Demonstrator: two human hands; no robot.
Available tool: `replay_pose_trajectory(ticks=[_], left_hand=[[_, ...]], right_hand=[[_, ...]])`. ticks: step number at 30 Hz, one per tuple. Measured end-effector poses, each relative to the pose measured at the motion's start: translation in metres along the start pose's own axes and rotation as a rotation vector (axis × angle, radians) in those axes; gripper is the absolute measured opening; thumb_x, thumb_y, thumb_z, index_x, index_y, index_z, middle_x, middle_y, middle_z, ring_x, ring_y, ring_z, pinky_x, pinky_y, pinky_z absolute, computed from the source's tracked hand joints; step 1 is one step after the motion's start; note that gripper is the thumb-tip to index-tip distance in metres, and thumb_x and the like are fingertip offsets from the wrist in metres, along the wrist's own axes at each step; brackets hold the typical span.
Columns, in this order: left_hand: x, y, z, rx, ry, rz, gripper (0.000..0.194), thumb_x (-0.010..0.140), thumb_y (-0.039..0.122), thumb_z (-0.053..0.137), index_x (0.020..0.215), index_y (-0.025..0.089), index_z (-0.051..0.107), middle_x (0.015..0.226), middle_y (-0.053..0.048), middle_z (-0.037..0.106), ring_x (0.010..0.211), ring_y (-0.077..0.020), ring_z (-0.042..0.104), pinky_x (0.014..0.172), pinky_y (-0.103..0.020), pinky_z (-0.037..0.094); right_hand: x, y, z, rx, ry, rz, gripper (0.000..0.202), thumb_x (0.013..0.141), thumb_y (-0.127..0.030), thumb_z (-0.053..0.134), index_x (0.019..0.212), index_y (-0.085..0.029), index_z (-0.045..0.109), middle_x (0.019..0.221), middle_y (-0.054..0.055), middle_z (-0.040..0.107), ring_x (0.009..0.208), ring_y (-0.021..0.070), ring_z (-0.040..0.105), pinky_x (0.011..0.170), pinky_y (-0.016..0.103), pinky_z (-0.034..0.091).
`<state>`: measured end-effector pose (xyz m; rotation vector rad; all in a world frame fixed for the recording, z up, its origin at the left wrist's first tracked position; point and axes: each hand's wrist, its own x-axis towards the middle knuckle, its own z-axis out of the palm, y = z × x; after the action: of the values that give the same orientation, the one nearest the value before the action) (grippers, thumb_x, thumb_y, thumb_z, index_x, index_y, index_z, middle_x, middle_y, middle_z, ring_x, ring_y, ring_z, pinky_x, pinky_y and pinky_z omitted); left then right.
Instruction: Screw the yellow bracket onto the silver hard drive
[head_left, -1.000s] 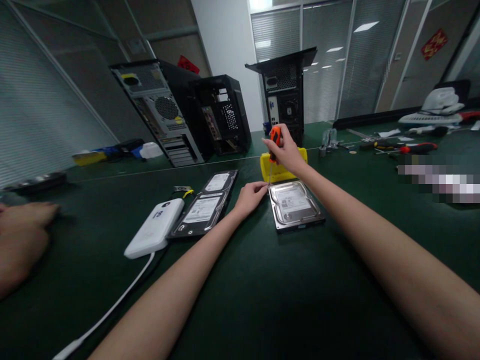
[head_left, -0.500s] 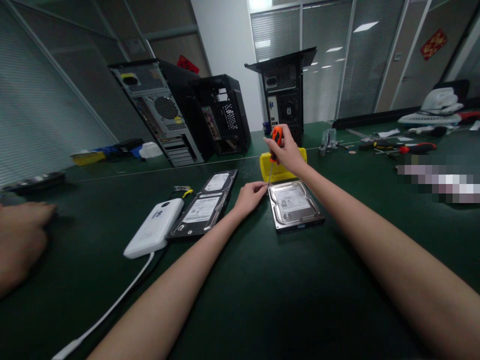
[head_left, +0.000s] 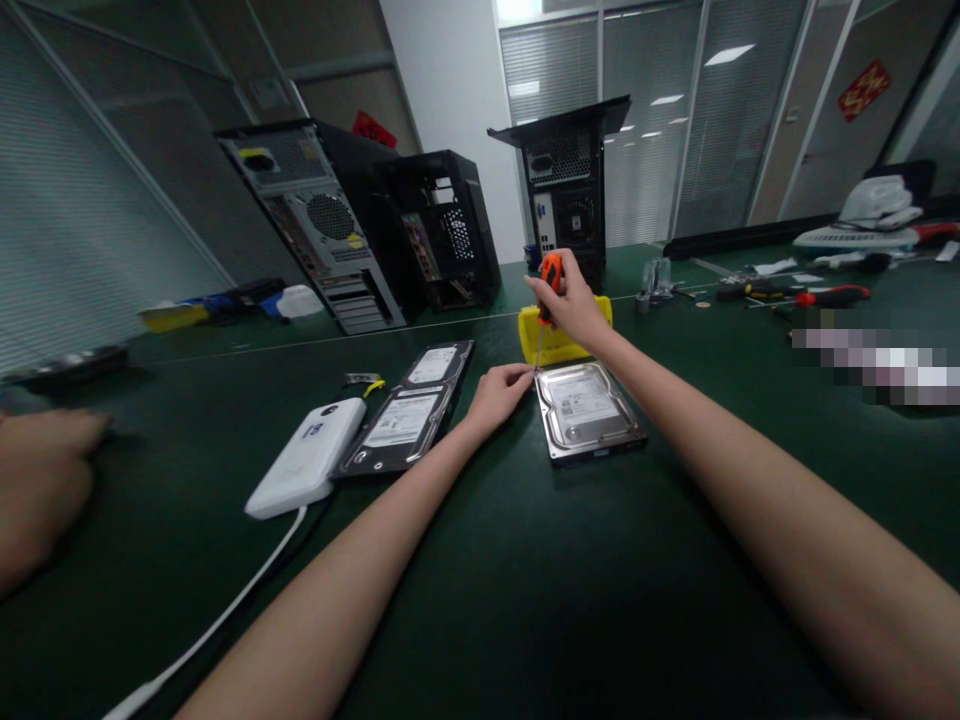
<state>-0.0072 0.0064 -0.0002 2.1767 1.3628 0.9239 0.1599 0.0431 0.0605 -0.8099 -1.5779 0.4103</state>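
Observation:
My right hand (head_left: 571, 300) is wrapped round the orange and black handle of a screwdriver (head_left: 552, 275), held nearly upright. Its thin shaft points down to the far left corner of a silver hard drive (head_left: 581, 400) with a white label, lying flat on the green table. Beside that corner is my left hand (head_left: 496, 392), thumb and fingers pinched together at the screwdriver's tip. Whatever lies between those fingers is too small to make out. Just behind the drive stands a yellow case (head_left: 559, 342), partly hidden by my right hand.
Left of my hands lie two black hard drives (head_left: 405, 418) and a white power bank (head_left: 309, 455) with a cable. Computer cases (head_left: 330, 220) stand at the back. Pliers (head_left: 832, 297) and other tools lie at right. Another person's hand (head_left: 45, 480) is at the left edge.
Almost nothing differs. The whole view has shifted very slightly, while both my hands, the screwdriver and the silver hard drive keep their places.

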Motion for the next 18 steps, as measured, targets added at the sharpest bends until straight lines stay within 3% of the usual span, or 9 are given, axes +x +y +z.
replay_pose_trajectory(ticks=[14, 18], left_hand=[[0.0002, -0.0015, 0.0001, -0.009, -0.004, -0.008, 0.036, 0.086, 0.035, 0.049, 0.109, 0.015, 0.069, 0.108, -0.007, 0.071, 0.099, -0.0226, 0.064, 0.089, -0.031, 0.047], [0.0005, -0.0019, 0.0003, -0.001, -0.008, -0.01, 0.037, 0.086, 0.036, 0.048, 0.108, 0.016, 0.069, 0.108, -0.007, 0.071, 0.1, -0.023, 0.064, 0.089, -0.031, 0.048]], right_hand=[[0.0017, 0.0041, 0.0005, -0.062, 0.04, -0.036, 0.039, 0.081, -0.051, 0.053, 0.105, -0.022, 0.041, 0.069, -0.001, 0.05, 0.057, 0.0137, 0.05, 0.067, 0.036, 0.049], [-0.0002, 0.003, -0.0028, -0.126, 0.083, -0.086, 0.037, 0.082, -0.048, 0.053, 0.107, -0.024, 0.041, 0.078, 0.0, 0.051, 0.057, 0.013, 0.048, 0.068, 0.035, 0.047]])
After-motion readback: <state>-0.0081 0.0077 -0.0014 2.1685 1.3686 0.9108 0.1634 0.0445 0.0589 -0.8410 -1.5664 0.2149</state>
